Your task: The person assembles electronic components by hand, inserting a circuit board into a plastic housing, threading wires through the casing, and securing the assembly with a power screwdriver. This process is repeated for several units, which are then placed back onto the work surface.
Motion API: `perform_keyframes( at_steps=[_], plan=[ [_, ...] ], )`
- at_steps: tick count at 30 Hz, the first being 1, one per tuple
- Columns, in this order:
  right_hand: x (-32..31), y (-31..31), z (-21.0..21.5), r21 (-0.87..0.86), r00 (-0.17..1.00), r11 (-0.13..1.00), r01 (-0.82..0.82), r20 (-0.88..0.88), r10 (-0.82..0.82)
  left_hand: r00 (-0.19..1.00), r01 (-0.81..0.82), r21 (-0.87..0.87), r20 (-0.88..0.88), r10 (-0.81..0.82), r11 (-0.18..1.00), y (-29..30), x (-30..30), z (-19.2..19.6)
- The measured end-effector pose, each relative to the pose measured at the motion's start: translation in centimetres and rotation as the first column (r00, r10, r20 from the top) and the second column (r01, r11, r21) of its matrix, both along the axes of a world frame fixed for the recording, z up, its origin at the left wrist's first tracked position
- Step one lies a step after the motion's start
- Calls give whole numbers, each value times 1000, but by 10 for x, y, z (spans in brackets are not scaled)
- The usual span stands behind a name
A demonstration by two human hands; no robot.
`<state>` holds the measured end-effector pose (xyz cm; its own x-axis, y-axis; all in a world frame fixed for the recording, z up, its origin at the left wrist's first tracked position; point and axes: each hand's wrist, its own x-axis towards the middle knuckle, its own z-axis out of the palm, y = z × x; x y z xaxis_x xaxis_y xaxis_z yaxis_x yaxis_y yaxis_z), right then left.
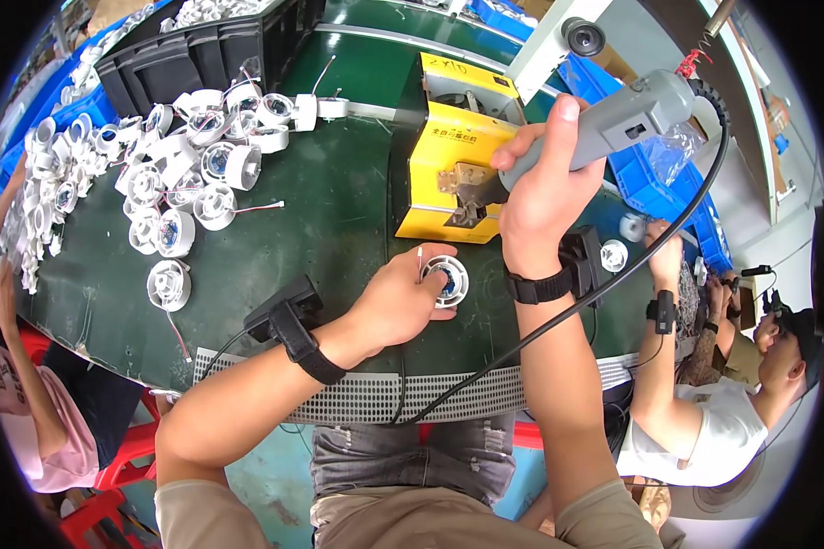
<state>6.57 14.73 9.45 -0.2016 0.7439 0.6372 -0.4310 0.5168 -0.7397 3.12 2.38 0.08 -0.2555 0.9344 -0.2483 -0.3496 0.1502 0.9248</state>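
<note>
My left hand [395, 298] is closed around a round white plastic housing [461, 285] with a blue circuit board inside, low over the green bench. My right hand [549, 197] grips a grey electric screwdriver [632, 119], which hangs from a spring with red cord and trails a black cable. The screwdriver's lower end points at the metal outlet on the front of a yellow screw feeder [453, 151]; its exact tip is hard to make out. Both my wrists wear black straps with small boxes.
White housings with thin wires [215, 160] are heaped on the green bench [293, 242] at left. Behind them stands a black crate [201, 55]. Blue bins [645, 174] are at right, near one white housing [614, 255]. Co-workers sit on both sides. A perforated strip [467, 392] edges the bench.
</note>
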Motion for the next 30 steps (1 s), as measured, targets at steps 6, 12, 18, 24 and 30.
perform_keyframes(
  at_steps=[6, 12, 18, 24, 30],
  plan=[
    [3, 1, 0, 10, 1000, 1000, -3, 5, 3, 1000, -24, -5, 1, 24, 1000, 0, 0, 1],
    [5, 2, 1, -2, 998, 1000, -17, 58, 17, 999, -36, -13, 3, 36, 999, 0, 0, 3],
    [31, -21, -1, -109, 986, 984, -141, 71, 149, 995, -89, 3, 35, 89, 996, 1, -2, 4],
    [46, -44, -16, -188, 967, 959, -210, 106, 232, 997, -69, 16, 19, 69, 997, 2, -3, 0],
    [46, -41, -19, -189, 969, 961, -201, 108, 223, 998, -64, 7, -3, 64, 998, 2, -2, 3]
  ],
)
